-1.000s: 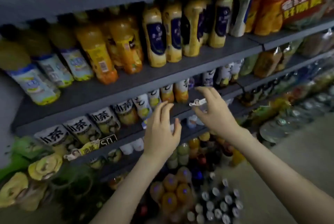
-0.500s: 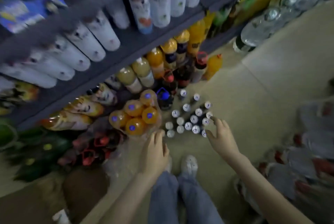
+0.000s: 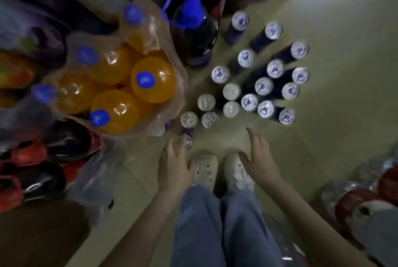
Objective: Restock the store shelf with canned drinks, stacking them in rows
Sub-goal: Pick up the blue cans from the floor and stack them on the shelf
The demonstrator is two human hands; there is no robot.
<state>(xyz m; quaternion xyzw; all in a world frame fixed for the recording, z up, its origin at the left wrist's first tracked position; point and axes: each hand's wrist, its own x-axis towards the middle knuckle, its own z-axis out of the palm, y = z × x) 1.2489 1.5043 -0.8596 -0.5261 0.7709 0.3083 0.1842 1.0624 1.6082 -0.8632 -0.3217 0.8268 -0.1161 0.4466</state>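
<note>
Beside the wrapped orange bottles [image 3: 120, 86], the left hand [image 3: 174, 165] curves its fingers against the nearest can [image 3: 188, 140]; whether it has a grip cannot be told. The remaining cans [image 3: 249, 86] stand clustered on the floor [image 3: 333, 40]. The right hand [image 3: 259, 159] is empty, with fingers spread. Grasp each can round its body and lift it upright.

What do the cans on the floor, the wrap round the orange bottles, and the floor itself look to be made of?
Cans: metal, probably aluminium; pale silvery lids, dark blue sides.
Wrap round the orange bottles: thin clear plastic film, glossy and creased, with glints.
Floor: smooth tile or vinyl, beige, slightly shiny; a light reflects off it.
</note>
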